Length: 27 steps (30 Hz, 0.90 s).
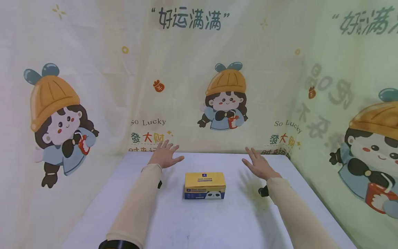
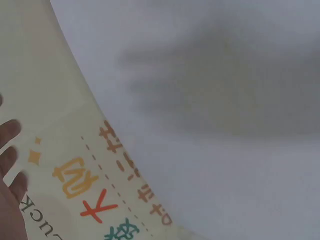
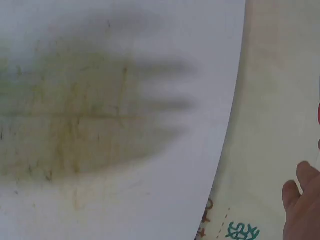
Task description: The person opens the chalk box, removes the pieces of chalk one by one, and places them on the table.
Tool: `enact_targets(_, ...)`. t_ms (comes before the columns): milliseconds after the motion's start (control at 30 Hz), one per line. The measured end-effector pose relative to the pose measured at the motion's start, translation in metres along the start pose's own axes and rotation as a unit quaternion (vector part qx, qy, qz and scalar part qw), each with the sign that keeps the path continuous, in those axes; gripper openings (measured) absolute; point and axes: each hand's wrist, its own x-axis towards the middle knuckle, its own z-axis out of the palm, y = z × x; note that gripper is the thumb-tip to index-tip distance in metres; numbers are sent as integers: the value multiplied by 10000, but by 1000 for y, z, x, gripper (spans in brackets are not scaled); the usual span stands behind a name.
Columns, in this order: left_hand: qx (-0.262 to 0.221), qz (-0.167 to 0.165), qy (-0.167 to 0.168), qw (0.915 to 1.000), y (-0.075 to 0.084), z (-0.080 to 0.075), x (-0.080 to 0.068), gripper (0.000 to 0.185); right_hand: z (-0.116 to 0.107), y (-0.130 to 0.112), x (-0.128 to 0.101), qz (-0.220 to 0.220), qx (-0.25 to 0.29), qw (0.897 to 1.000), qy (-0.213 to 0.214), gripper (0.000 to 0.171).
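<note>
Beige sleeves (image 1: pixel 136 204) fill the bottom of our head view, 1 on each forearm, and we stretch both arms forward over the white table (image 1: pixel 199 224). Our left hand (image 1: pixel 164 155) hovers above the far left part of the tabletop with its fingers spread apart and straight, holding nothing. Our right hand (image 1: pixel 259 165) hovers on the far right side in the same way, fingers splayed and empty.

Between our 2 forearms, nearer to us than either hand, sits a small yellow-and-blue box (image 1: pixel 205 185) with a panda face printed on its front. It rests flat on the table, well apart from both hands.

From the left wrist view we see only the fingertips (image 2: pixel 10 150) of the left hand at the picture's edge, with a hand-shaped shadow (image 2: pixel 225 90) on the white surface. The right wrist view shows a similar shadow (image 3: pixel 90 120) over a yellowish stain on the tabletop.

Behind and beside the table hangs a cream curtain (image 1: pixel 102 79) printed with cartoon girls in orange hats, Chinese characters and the words "So Lucky".
</note>
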Motion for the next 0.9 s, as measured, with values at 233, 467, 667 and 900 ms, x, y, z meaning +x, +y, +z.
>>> enact_targets(233,-1109,28,-613,9919,20,5,-2,67,19,-19,4,128,582,9973,-441,90)
enact_targets(467,-1846,589,-924,9767,52,8,4,55,45,-36,2,277,975,9920,-749,98)
enact_targets(667,-1807,990,-863,9747,65,12,0,44,60,-53,-1,181,1115,9892,-930,98)
enact_targets(900,-1826,1503,-842,9680,74,24,-14,34,76,-64,-8,408,1258,9838,-1211,96)
